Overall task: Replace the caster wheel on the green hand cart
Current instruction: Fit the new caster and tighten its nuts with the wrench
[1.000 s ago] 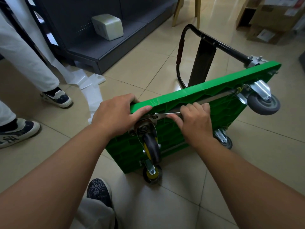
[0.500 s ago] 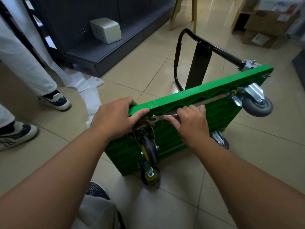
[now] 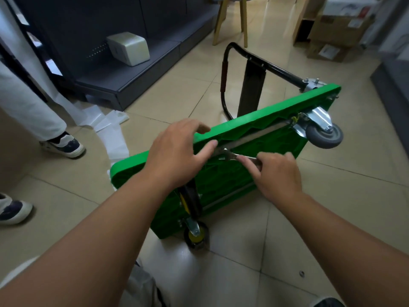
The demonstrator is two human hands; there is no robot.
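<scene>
While green hand cart (image 3: 221,180) stands tipped on edge on floor, underside twd person, L hand (image 3: 174,156) hovers at cart's top edge, fingers loosely spread, gripping nothing. R hand (image 3: 274,173) pinches wrench (image 3: 232,155) at cart underside, near black/yellow caster wheel (image 3: 192,202).

Left hand (image 3: 174,156) no longer gripping green cart (image 3: 254,122) edge, fingers loosened, right hand (image 3: 276,176) and wrench (image 3: 230,155) shifted rightward

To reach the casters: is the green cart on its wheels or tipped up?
Tipped up: the green cart shows its underside, its grey caster in the air.
</scene>
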